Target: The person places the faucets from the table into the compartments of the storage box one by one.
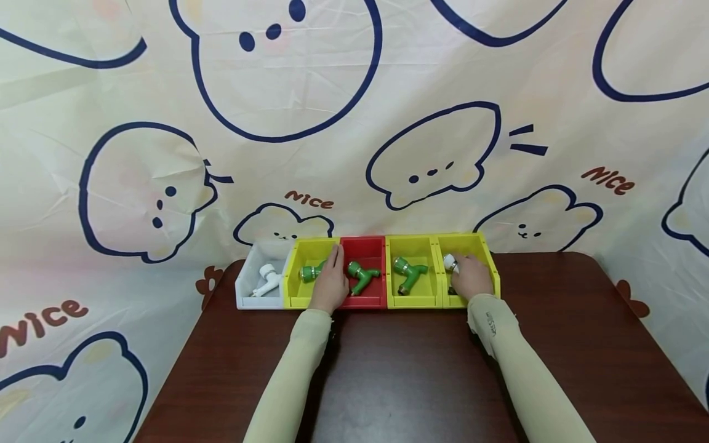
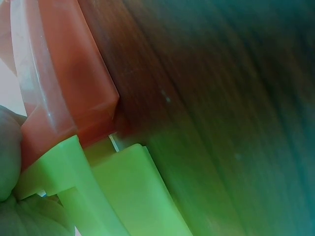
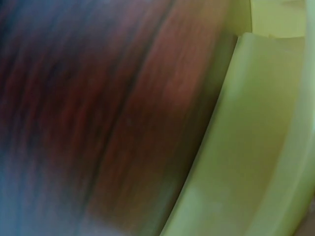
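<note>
Straight fingers of my left hand (image 1: 330,283) rest at the wall between a yellow bin (image 1: 299,298) and the red bin (image 1: 362,247). A green tap (image 1: 310,272) lies in that yellow bin, partly hidden by the hand. Another green tap (image 1: 362,277) lies in the red bin. My right hand (image 1: 472,277) reaches down into the rightmost yellow bin (image 1: 456,242) and grips a tap with a white end (image 1: 451,263). Most of this tap is hidden beneath the fingers. In the left wrist view, part of the left hand (image 2: 9,152) shows at the bin rims.
A white bin (image 1: 260,301) holding a white tap (image 1: 268,280) stands at the row's left end. Between the red bin and the rightmost one, another yellow bin (image 1: 415,300) holds a green tap (image 1: 408,274). The brown table (image 1: 410,375) meets a patterned curtain (image 1: 343,172) behind.
</note>
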A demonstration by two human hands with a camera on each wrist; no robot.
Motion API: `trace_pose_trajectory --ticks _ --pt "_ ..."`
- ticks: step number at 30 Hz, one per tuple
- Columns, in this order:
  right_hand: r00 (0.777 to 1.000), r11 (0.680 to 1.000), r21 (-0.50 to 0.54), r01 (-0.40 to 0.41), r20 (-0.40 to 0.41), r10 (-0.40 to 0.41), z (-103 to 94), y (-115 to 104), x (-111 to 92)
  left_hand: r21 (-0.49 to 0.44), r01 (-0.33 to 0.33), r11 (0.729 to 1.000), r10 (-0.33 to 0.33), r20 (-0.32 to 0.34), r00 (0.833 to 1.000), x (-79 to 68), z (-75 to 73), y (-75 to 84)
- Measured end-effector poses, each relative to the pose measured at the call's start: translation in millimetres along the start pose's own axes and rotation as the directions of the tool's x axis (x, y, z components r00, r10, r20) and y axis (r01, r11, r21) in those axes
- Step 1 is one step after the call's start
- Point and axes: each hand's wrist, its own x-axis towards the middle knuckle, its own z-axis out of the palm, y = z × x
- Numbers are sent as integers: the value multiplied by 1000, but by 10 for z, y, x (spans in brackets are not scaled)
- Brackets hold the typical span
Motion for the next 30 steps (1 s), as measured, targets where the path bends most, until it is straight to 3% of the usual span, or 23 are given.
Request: trace_pose_trajectory --ticks 30 --pt "999 1000 -20 -5 44 6 1 -3 -10 1 4 1000 -4 2 1000 7 18 -20"
